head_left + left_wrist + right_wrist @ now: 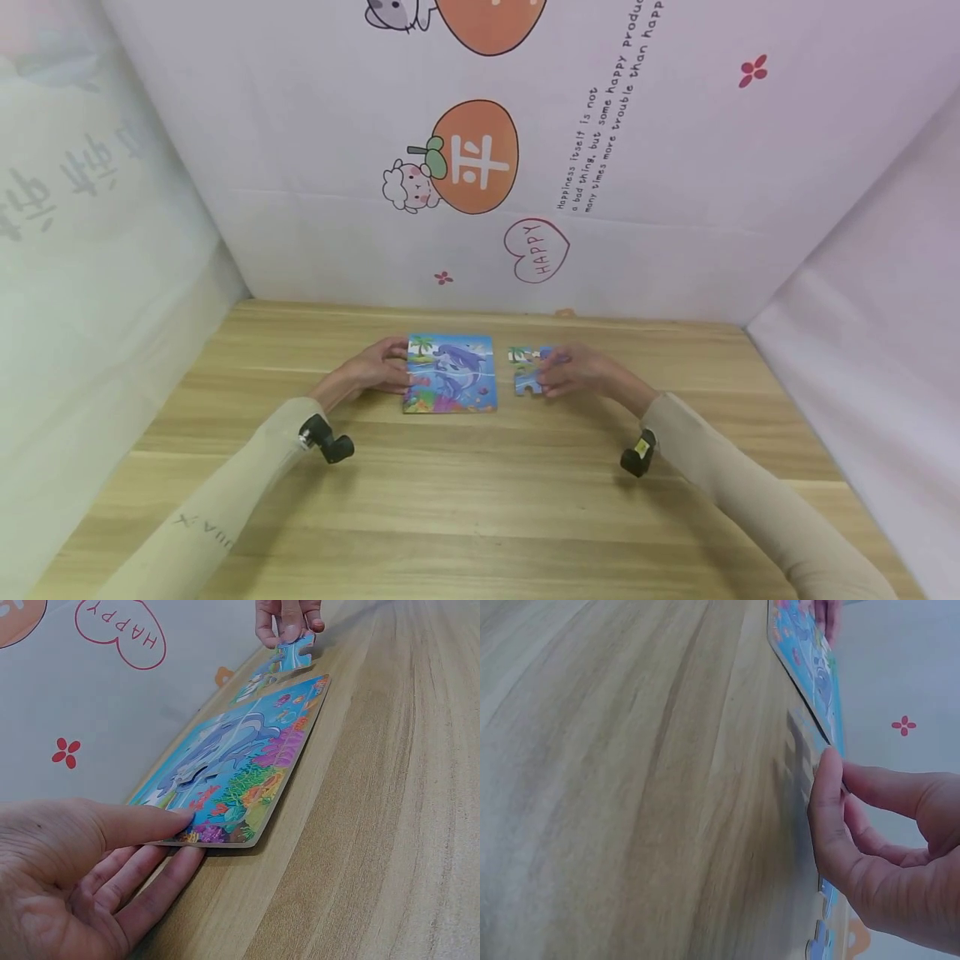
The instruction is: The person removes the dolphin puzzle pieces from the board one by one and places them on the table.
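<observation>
Pinching a blue puzzle piece (298, 658) between thumb and fingertips, the right hand (573, 371) is at three o'clock of the dolphin board (450, 373). The left hand (382, 367) grips that board's edge at nine o'clock, its thumb on the printed face and its other fingers at the edge and below; whether that edge is off the wood I cannot tell. The board's picture shows dolphins, a palm tree near ten o'clock and coral along six to seven. Apart from the board, on its three o'clock side, a palm-tree piece (517, 355) is near the right hand, between its nine and ten o'clock; whether it touches the pinched piece is unclear, as fingers hide part of the area.

Farther out, a black device (326, 439) sits on the left wrist at the board's eight o'clock and another (637, 454) on the right wrist at four. Beige sleeves (247, 479) run back from both wrists over the wood-grain table (480, 508). At twelve o'clock rises a white printed backdrop (322, 250), with an orange fruit drawing (468, 192) straight above the board and a HAPPY heart (536, 250) at one o'clock.
</observation>
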A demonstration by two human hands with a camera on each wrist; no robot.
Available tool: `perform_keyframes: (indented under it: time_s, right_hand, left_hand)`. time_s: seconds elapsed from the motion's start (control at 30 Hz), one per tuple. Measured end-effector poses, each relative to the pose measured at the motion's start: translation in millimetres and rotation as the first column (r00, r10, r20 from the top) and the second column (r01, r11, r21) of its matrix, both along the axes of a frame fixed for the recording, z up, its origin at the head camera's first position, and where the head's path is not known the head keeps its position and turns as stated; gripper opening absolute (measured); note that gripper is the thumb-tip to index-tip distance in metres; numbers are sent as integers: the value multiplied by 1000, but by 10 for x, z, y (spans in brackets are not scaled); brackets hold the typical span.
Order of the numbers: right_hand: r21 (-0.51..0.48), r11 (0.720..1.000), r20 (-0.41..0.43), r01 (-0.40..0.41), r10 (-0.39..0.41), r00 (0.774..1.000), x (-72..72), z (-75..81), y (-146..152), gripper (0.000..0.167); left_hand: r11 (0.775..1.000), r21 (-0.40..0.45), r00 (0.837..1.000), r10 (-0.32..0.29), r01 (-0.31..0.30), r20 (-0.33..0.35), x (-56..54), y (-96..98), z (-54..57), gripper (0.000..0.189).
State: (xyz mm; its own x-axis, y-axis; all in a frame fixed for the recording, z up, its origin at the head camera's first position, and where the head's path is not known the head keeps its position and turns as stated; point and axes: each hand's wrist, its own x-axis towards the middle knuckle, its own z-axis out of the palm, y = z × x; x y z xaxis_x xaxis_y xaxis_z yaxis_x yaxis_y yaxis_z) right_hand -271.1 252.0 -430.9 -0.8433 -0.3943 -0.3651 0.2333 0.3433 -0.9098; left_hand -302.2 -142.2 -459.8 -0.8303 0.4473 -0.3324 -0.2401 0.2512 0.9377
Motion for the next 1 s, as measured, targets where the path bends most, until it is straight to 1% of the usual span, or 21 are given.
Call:
perform_keyframes:
  time_s: [0.1, 0.27, 0.4, 0.53, 0.67, 0.83, 1.0]
  right_hand:
    - [41, 999, -8, 16, -15, 1000, 18, -3, 1, 28]
    - [143, 989, -62, 46, -37, 997, 48, -17, -58, 27]
    - [237, 968, -129, 85, -55, 990, 63, -19, -122, 27]
    - [313, 943, -177, 114, -60, 982, 68, -25, -169, 25]
    - [370, 924, -226, 102, -17, 974, 81, -34, -196, 21]
    - [410, 909, -278, 78, 43, 960, 65, -37, -170, 18]
    - [438, 895, -351, 84, 84, 932, 26, -9, -169, 11]
  left_hand:
    - [1000, -2, 1000, -1, 1, 2, -1, -3, -7, 91]
    - [1000, 8, 1000, 0, 0, 10, 2, -7, 0, 87]
    - [1000, -7, 1000, 1, -2, -6, 5, -4, 14, 87]
    - [1000, -12, 1000, 4, -4, -9, 5, 0, 14, 85]
    - [1000, -4, 1000, 6, -6, -4, 11, -3, 4, 83]
    - [1000, 10, 1000, 2, -2, -4, 3, 3, -4, 82]
    - [1000, 15, 1000, -3, 3, -10, -8, 12, -2, 82]
